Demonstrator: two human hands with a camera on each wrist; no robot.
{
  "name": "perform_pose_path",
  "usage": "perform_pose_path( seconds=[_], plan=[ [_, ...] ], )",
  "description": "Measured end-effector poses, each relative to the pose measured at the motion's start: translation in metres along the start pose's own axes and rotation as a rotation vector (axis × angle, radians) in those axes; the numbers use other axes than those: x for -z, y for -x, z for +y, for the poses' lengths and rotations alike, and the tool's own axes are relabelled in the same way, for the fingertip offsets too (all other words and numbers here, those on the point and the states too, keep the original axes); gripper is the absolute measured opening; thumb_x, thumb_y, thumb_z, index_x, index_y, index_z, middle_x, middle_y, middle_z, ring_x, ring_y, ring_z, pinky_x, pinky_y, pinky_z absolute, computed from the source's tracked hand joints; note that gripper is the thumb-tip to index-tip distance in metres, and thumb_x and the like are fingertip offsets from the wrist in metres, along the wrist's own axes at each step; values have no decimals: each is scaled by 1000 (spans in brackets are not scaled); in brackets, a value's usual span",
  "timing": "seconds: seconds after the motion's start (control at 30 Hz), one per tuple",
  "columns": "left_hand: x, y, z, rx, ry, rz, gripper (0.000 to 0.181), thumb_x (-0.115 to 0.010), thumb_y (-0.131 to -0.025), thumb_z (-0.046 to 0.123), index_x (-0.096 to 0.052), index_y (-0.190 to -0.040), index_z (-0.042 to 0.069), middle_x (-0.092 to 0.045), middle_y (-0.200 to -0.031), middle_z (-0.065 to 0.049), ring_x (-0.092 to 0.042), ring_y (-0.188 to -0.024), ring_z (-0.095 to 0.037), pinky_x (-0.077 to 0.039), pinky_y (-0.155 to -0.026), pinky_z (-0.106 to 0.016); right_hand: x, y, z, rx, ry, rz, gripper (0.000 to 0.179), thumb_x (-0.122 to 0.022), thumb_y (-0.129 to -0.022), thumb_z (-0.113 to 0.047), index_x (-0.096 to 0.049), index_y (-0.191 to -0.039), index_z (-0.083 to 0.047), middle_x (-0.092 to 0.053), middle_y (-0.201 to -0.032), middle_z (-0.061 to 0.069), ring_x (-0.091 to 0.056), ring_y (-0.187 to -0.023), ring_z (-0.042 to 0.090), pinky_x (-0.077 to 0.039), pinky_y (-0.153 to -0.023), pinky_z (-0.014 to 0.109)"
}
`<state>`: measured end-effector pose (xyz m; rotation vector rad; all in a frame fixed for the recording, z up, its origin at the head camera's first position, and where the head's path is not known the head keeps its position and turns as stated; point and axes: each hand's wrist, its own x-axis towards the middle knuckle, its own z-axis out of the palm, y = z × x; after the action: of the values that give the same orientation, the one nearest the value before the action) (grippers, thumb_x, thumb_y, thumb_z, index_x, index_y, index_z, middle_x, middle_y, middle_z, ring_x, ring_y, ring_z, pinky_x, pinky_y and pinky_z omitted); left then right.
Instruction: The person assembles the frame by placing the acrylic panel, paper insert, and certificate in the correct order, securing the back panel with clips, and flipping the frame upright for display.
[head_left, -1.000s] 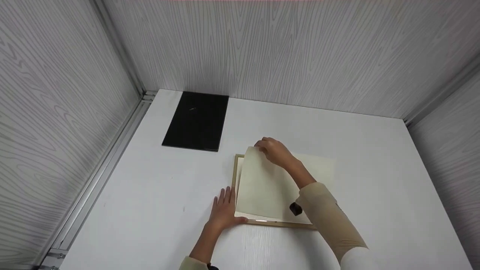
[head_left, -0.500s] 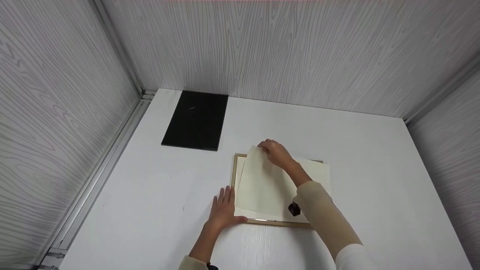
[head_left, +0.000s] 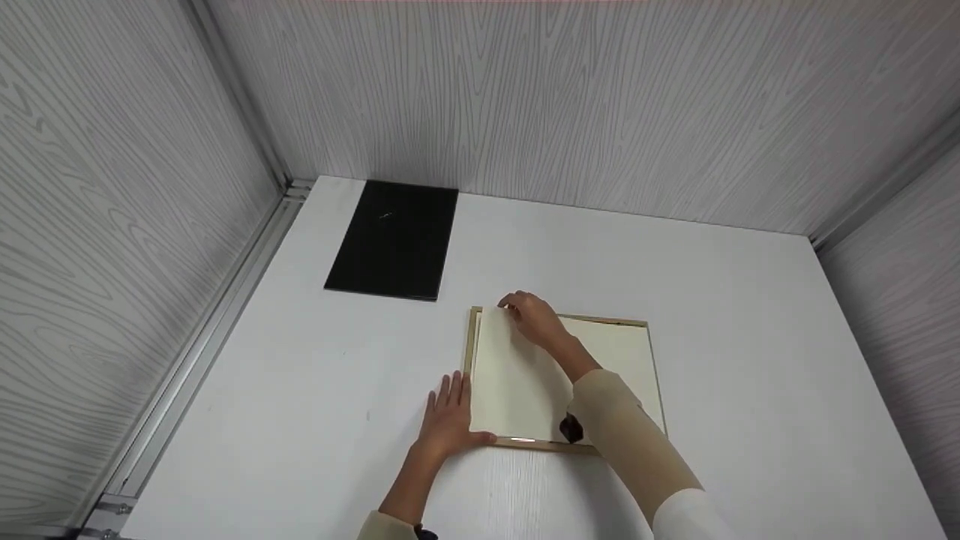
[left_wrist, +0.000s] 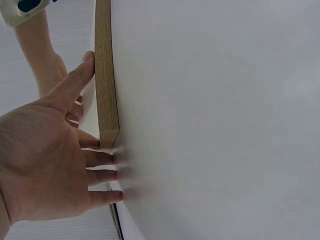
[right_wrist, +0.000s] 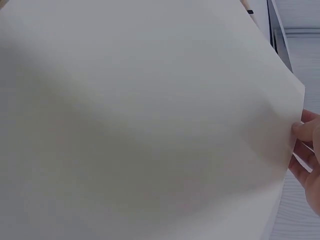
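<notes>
A cream sheet of paper (head_left: 514, 382) lies over a thin wooden frame (head_left: 540, 445) on the white table. My right hand (head_left: 534, 319) pinches the sheet's far edge near its left corner; in the right wrist view, the thumb and fingers of that hand (right_wrist: 309, 150) grip the rim of the paper (right_wrist: 150, 115). At the frame's near left corner rests my left hand (head_left: 446, 427), fingers straight along the side and thumb against the front rail. In the left wrist view, the left hand (left_wrist: 50, 160) touches the wooden frame (left_wrist: 105, 75). My right forearm hides part of the frame.
A flat black panel (head_left: 394, 240) lies at the back left of the table (head_left: 750, 360). Wood-grain walls (head_left: 525, 97) enclose the back and both sides, with a metal rail (head_left: 202, 360) along the left edge.
The sheet has shifted left and come down, lining up with the frame's left side. More of the frame's far rail and right side shows. My left hand stays put.
</notes>
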<state>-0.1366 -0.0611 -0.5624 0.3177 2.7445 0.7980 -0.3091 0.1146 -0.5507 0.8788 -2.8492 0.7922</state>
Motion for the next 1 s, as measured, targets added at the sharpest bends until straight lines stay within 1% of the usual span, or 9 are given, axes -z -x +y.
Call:
perform_pose_path(
  seconds=[0.13, 0.33, 0.4, 0.5, 0.63, 0.77, 0.87, 1.0],
  plan=[
    [0, 1, 0, -8, 7, 0, 106, -76, -71, 42, -17, -140, -12, -13, -146, -29, -7, -134, -40, -10, -105, -54, -7, 1, -1, -34, 0, 11, 17, -54, -89, 5, -67, -99, -1, -62, -90, 10, -59, -88, 24, -48, -76, 35],
    [1, 1, -1, -23, 10, -8, 105, -75, -72, 42, -16, -141, -11, -12, -146, -28, -6, -134, -40, -9, -105, -54, -14, 3, -2, -19, 25, 49, 20, -56, -85, 8, -67, -99, -2, -62, -88, 8, -57, -85, 23, -48, -75, 32],
    [0, 0, -1, -25, 8, -5, 105, -75, -72, 42, -16, -141, -11, -13, -146, -29, -6, -134, -40, -10, -105, -54, -16, 5, -2, -8, 37, 67, 21, -57, -84, 9, -67, -99, -2, -61, -89, 8, -56, -85, 23, -48, -74, 32],
    [0, 0, -1, -26, -1, 1, 105, -75, -72, 43, -16, -140, -12, -13, -146, -29, -7, -134, -40, -10, -104, -54, -18, 6, -1, 33, 44, 87, 23, -57, -83, 11, -66, -100, -2, -60, -92, 9, -55, -87, 24, -48, -75, 32],
    [0, 1, -1, -30, -5, -4, 104, -74, -73, 43, -17, -140, -12, -13, -146, -29, -7, -134, -41, -10, -104, -54, -15, 10, 1, 85, 43, 108, 23, -60, -82, 9, -65, -102, -1, -58, -95, 10, -55, -90, 24, -47, -76, 32],
    [0, 1, 2, -33, -3, -5, 104, -74, -73, 43, -17, -140, -12, -13, -146, -29, -7, -134, -41, -11, -104, -55, 2, 19, 0, 97, -13, 146, 24, -63, -82, 5, -63, -105, -2, -58, -100, 10, -53, -96, 25, -46, -79, 34],
    [-1, 0, 1, -35, -8, -2, 104, -75, -73, 43, -16, -140, -12, -13, -145, -29, -7, -134, -41, -11, -104, -54, 23, 31, -5, 62, -68, 152, 27, -63, -84, 3, -62, -109, -4, -56, -106, 10, -51, -102, 25, -45, -82, 36],
    [0, 0, -3, -30, 6, 0, 104, -75, -73, 41, -16, -141, -12, -12, -146, -29, -6, -134, -41, -9, -105, -54, 53, 53, -13, -4, -87, 162, 30, -64, -84, 0, -60, -113, -6, -55, -112, 9, -49, -108, 26, -43, -86, 40]
  ],
)
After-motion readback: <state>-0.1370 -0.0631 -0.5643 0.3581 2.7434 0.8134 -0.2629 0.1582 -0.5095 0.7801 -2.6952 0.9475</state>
